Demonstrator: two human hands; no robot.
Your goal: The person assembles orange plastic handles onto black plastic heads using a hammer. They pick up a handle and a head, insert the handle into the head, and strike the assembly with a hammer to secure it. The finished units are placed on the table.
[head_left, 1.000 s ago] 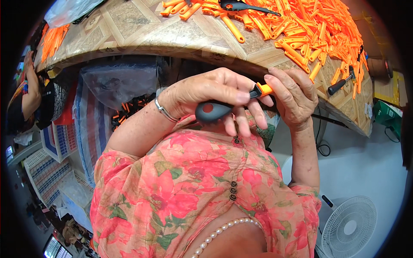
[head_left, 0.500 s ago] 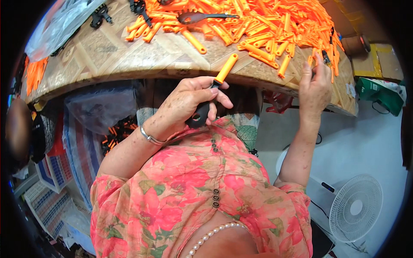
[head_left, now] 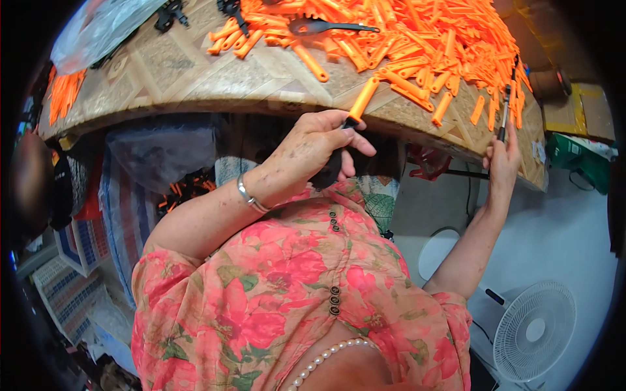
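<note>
Above my lap, my left hand (head_left: 312, 144) is closed around a kitchen utensil with a black head and an orange handle (head_left: 363, 100). The handle points up and away towards the table edge, and my fingers partly cover the dark head. At the table's right end, my right hand (head_left: 503, 161) grips a slim tool with a metal shaft (head_left: 505, 112) and a dark grip; its exact kind is hard to make out. Beside that tool lie several loose orange handles (head_left: 478, 109). A large heap of orange handles (head_left: 417, 45) covers the far part of the table.
On the heap's near side lies a black slotted spoon-like utensil (head_left: 326, 27). A clear plastic bag (head_left: 98, 32) and black parts (head_left: 171, 16) are at the far left of the table (head_left: 215, 85). A white fan (head_left: 535, 330) stands at lower right, and cardboard boxes (head_left: 590, 111) at right.
My right hand has drawn back from the orange handles towards the right table edge, and the slim tool now shows in it. My left hand still holds the utensil.
</note>
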